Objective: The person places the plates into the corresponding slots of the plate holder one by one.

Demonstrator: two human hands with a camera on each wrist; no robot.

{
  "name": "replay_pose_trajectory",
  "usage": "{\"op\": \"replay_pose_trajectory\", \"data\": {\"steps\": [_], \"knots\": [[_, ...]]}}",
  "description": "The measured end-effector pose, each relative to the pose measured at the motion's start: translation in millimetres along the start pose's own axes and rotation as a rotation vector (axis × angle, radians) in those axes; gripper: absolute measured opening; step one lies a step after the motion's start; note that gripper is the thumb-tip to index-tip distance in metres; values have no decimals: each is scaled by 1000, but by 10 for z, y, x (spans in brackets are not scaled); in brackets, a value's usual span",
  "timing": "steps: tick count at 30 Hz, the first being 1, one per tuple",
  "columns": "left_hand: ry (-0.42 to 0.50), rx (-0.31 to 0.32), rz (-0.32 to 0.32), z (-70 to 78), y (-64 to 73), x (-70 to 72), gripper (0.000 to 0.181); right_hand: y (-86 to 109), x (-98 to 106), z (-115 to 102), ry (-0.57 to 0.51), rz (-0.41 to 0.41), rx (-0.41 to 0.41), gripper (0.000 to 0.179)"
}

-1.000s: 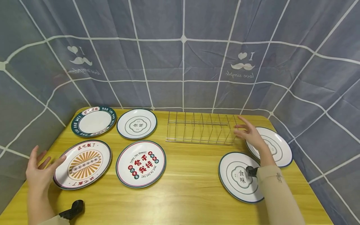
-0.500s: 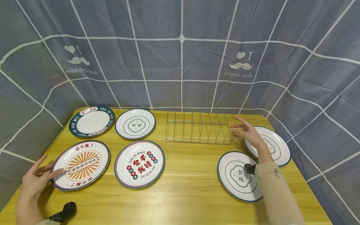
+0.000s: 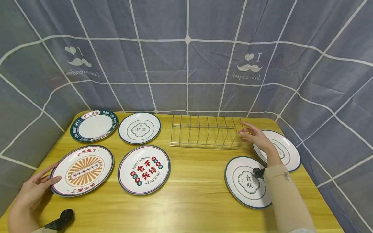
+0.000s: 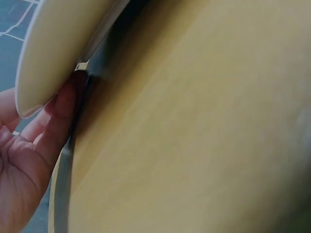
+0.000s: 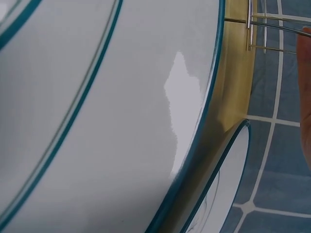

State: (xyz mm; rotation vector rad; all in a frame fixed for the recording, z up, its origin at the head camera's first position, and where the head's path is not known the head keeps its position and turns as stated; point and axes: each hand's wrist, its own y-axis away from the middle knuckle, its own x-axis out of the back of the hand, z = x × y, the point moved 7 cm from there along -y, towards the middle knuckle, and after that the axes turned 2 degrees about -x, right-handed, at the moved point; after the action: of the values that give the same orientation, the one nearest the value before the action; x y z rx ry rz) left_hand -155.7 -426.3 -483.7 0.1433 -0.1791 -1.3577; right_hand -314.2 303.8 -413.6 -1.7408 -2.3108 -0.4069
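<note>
The left hand is now holding what it was only reaching for: a second ago it was hovering beside the sunburst plate with thumb and fingers spread wide, and now it is pinching the left rim, the thumb lying over the top edge and the fingers going underneath. The left wrist view is bearing this out, showing the fingers at the plate's pale underside. The plate is sitting at the front left of the desk, just beside the red-lettered plate. For the work in hand, this is suggesting a passage from reaching to handling, with that plate being the one in use. The right hand is staying at the right end of the wire rack, its fingers partly bent and a little apart; the right wrist view is catching only a sliver of it, so I cannot tell whether it is gripping the wire or merely touching it. The rack is standing where it was, which is keeping it ready beside the right hand.
</note>
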Motion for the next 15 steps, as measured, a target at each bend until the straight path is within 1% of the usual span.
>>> {"op": "replay_pose_trajectory", "data": {"steps": [2,3,6,7,9,15], "knots": [[74,-2,-67,-1,0,-41,42,-8,-4,0,-8,-5,-9,62],[107,-13,-105,3,5,-65,42,-12,-7,-2,-12,-5,-17,62],[195,-65,-195,30,24,-121,47,-13,-21,-24,-19,-6,-36,61],[239,-79,-223,40,31,-139,48,-11,-27,-35,-19,-6,-42,60],[306,-97,-263,55,46,-168,51,-7,-37,-56,-16,-4,-52,60],[468,-108,-333,103,75,-250,54,-6,-29,-47,-14,-3,-66,62]]}}
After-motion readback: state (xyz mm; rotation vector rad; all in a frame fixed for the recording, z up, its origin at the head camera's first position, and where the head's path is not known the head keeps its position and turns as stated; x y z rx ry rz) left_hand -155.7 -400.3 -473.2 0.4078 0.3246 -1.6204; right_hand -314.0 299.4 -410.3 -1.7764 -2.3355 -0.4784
